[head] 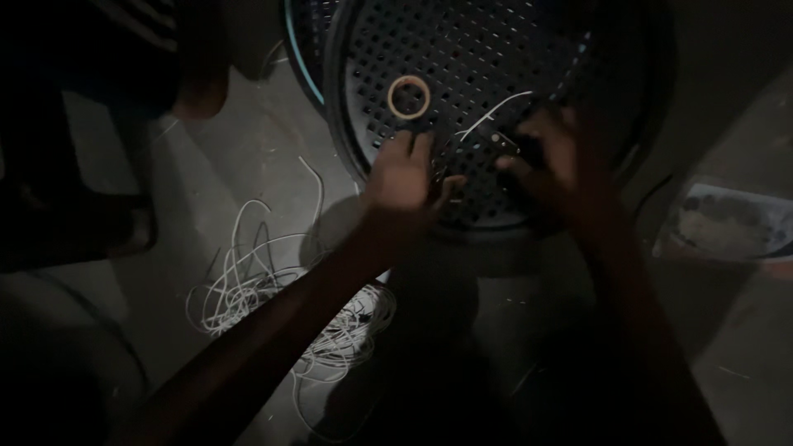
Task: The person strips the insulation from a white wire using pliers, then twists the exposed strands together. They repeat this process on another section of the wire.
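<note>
Here, one round perforated black stool seat (496, 49) carries one tape roll (408, 97) and one small dark part (502, 144) with a white wire (496, 116). The left hand (405, 177) rests loosely open on the seat just below the roll; the right hand (562, 161) pinches the part. One tangle of white wires (256, 297) lies on the floor below-left of the seat.

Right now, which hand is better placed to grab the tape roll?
Left, probably. The left hand lies just below the tape roll on the perforated seat; the right hand is busy at the white wire.

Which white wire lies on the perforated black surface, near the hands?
The single short white wire between the left hand and right hand. The other white wires lie tangled on the floor.
</note>
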